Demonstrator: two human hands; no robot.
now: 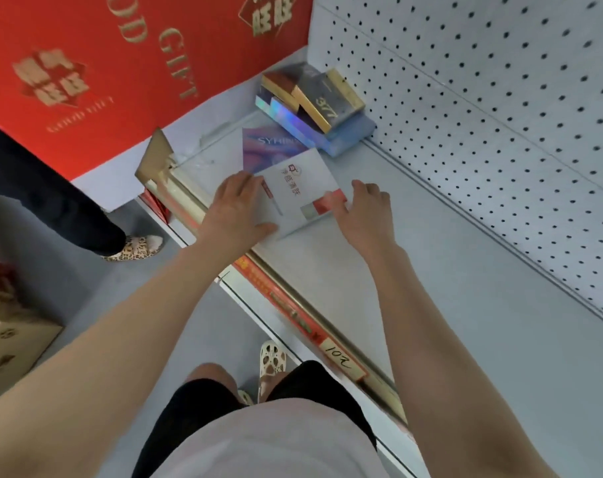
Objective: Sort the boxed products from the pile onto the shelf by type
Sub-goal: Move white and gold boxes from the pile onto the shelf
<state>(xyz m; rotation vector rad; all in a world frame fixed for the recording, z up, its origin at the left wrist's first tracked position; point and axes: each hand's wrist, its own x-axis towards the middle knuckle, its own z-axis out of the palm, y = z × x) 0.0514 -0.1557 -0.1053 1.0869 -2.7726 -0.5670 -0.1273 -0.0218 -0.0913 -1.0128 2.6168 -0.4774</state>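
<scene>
A flat white box (pixel 302 193) with red characters and a red patch lies on the grey shelf (pixel 448 270) near its front edge. My left hand (pixel 236 208) holds its left side, thumb along the near edge. My right hand (pixel 364 210) grips its right corner with curled fingers. Partly under the white box lies a purple box (pixel 264 148) with white lettering. Behind it, a stack of boxes (pixel 314 105), gold, dark and holographic blue, stands against the pegboard wall.
A large red gift carton (pixel 103 63) stands at the shelf's left end. A gold-edged box (pixel 158 167) leans at the shelf's front corner. Price strip (pixel 293 312) runs along the shelf edge. Another person's leg and slipper (pixel 134 248) are on the floor at left.
</scene>
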